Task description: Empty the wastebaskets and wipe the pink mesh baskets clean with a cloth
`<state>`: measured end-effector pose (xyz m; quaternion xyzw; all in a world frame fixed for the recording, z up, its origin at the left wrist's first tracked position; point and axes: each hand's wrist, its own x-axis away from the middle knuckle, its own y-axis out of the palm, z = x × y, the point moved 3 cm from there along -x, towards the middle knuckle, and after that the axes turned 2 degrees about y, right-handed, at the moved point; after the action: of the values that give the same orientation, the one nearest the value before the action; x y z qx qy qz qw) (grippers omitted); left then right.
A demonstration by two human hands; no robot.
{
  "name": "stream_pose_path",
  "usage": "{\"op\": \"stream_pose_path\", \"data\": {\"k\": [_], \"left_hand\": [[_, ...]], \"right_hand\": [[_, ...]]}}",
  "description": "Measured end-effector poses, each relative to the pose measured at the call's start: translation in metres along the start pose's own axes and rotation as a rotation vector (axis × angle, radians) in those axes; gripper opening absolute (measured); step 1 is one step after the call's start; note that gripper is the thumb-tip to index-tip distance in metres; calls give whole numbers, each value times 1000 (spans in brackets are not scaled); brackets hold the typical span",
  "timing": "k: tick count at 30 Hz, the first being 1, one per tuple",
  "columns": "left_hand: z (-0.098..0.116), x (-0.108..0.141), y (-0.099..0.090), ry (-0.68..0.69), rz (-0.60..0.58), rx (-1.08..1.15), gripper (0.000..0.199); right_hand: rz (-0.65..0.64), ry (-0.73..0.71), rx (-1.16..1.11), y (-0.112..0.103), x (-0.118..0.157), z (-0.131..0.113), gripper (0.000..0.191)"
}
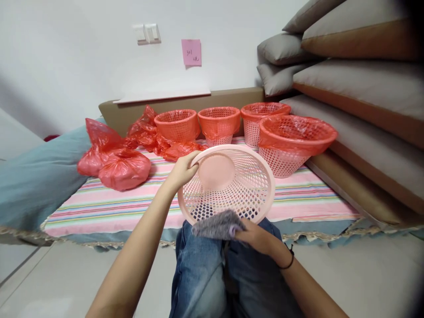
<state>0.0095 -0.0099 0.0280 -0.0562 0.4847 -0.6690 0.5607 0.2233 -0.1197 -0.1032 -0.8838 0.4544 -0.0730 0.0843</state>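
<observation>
A pale pink perforated plastic basket (217, 172) rests tilted over my knees, its wide mouth facing me. My left hand (186, 168) grips its rim at the upper left, the thumb inside and the fingers behind the wall. In my right hand (255, 236) is a folded grey fuzzy cloth (215, 224) with a lilac edge. The cloth lies across the near rim of the basket. Part of that rim is hidden behind it.
Behind stand several baskets lined with red plastic bags, one (285, 161) at right. Knotted red bags (124, 170) lie at left on the striped cloth (132, 205). Grey-brown cushions (361, 88) are stacked at right. A pink note (191, 53) and switches (146, 34) are on the wall.
</observation>
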Motion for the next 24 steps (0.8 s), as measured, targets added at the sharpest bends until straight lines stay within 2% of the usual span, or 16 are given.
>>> {"op": "stream_pose_path", "data": {"k": [3, 5, 6, 8, 10, 13, 15, 18, 20, 22, 24], "left_hand": [[7, -6, -1, -14, -4, -110, 31], [13, -12, -1, -15, -17, -237, 24], [16, -16, -2, -17, -32, -311, 20], [25, -28, -1, -12, -70, -444, 15], [35, -40, 2, 22, -100, -507, 25], [48, -55, 10, 123, -183, -432, 36], [52, -59, 16, 141, -262, -356, 33], [52, -59, 19, 88, -302, -335, 30], [52, -58, 20, 68, -291, -334, 32], [52, -57, 20, 54, -286, -311, 36], [51, -57, 19, 44, -287, -269, 42]], "right_hand": [[308, -16, -261, -18, -17, -7, 53], [407, -77, -252, -17, -33, -14, 48], [402, -106, -203, -11, -41, -16, 45], [309, -150, -62, 9, -56, -15, 43], [173, -177, 103, 32, -64, -7, 53], [-7, -150, 349, 54, -57, 7, 75], [-97, -119, 397, 55, -43, 11, 82], [-203, -111, 311, 41, -17, 5, 70], [-224, -81, 146, 30, -6, 2, 58], [-169, 1, -135, 18, -6, 3, 53], [-41, 100, -399, 6, -19, 8, 52]]}}
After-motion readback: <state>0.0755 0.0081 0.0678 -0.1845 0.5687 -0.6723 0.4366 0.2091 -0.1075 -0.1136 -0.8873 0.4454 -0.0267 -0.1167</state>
